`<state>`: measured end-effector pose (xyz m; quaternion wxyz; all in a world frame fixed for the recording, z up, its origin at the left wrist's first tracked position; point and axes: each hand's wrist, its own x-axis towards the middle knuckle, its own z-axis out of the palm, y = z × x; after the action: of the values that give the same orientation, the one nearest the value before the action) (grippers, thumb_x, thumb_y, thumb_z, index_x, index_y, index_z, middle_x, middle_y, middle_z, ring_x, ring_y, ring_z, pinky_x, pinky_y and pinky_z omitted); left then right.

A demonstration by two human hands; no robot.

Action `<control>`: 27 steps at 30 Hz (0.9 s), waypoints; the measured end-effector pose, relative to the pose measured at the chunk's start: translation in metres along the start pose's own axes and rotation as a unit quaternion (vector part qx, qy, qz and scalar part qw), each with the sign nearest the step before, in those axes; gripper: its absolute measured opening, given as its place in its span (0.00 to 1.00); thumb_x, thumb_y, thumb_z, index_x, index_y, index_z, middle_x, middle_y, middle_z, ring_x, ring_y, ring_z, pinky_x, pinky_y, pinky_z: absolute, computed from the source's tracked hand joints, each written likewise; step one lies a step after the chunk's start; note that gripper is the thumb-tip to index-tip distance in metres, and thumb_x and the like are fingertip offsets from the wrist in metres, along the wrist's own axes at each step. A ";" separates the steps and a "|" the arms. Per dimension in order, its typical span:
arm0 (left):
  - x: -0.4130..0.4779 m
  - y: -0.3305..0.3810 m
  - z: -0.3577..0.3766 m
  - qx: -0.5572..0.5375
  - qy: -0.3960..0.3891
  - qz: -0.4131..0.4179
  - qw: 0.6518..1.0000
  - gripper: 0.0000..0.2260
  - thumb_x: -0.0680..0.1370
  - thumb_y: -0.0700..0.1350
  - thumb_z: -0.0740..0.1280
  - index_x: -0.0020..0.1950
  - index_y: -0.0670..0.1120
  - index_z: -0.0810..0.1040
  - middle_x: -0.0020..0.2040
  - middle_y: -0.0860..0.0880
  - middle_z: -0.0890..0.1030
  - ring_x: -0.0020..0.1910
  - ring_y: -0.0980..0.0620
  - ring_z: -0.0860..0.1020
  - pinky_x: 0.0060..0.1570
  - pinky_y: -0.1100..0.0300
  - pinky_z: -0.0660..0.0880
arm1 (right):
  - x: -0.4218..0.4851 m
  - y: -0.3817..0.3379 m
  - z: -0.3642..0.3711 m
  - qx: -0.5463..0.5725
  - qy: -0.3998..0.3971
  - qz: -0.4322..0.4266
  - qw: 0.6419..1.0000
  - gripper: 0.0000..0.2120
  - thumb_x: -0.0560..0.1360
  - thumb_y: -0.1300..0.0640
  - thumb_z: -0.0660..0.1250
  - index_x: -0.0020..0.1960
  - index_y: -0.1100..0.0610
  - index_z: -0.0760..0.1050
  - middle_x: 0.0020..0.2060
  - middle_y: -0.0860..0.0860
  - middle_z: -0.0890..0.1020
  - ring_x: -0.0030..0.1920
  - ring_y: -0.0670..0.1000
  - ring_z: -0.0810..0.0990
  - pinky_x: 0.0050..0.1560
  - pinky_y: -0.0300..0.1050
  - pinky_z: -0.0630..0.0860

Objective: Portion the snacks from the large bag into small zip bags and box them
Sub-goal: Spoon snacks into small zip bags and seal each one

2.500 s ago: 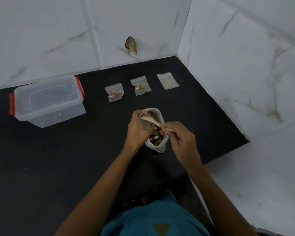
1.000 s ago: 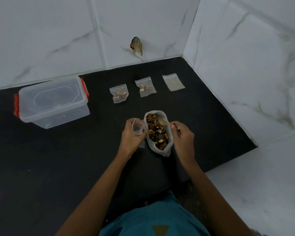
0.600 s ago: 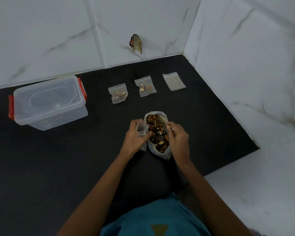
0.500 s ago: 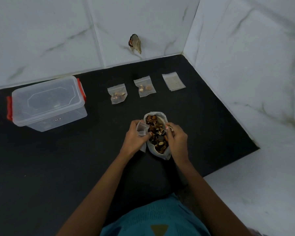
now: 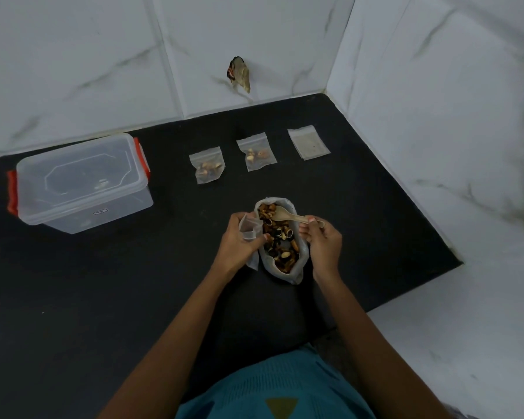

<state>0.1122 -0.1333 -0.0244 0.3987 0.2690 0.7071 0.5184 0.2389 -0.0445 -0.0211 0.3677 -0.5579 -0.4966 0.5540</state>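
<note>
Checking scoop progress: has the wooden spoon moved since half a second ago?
Yes. The wooden spoon rose out of the snacks toward the large bag's far rim.

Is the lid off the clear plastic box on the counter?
No, the clear plastic box sits closed, its lid in place between the red side latches.

No readable text, small sticker on clear lidded box (image 5: 100, 212) too blurred to read
</note>
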 end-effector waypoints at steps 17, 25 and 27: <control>0.000 0.002 0.000 0.008 -0.014 0.006 1.000 0.22 0.73 0.39 0.70 0.63 0.47 0.66 0.51 0.60 0.71 0.56 0.58 0.71 0.49 0.66 0.69 | 0.003 -0.005 0.000 0.113 -0.014 0.090 0.989 0.07 0.78 0.64 0.60 0.49 0.64 0.76 0.35 0.52 0.79 0.37 0.45 0.78 0.38 0.33 0.77; 0.000 0.001 0.000 0.011 -0.008 0.010 1.000 0.22 0.73 0.39 0.70 0.64 0.47 0.66 0.51 0.60 0.71 0.55 0.60 0.71 0.44 0.72 0.69 | 0.003 -0.013 -0.011 0.158 -0.007 0.123 0.980 0.07 0.78 0.64 0.60 0.44 0.59 0.75 0.36 0.54 0.78 0.37 0.47 0.78 0.39 0.37 0.76; -0.001 0.001 0.000 0.010 -0.010 0.014 1.000 0.24 0.73 0.39 0.70 0.65 0.47 0.65 0.54 0.59 0.71 0.56 0.60 0.70 0.48 0.71 0.69 | 0.002 -0.014 -0.014 0.161 -0.003 0.129 0.979 0.07 0.78 0.64 0.60 0.44 0.59 0.75 0.36 0.54 0.78 0.38 0.47 0.78 0.40 0.38 0.76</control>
<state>0.1125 -0.1339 -0.0235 0.3958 0.2882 0.7045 0.5138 0.2502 -0.0370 -0.0061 0.3764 -0.5490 -0.3262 0.6712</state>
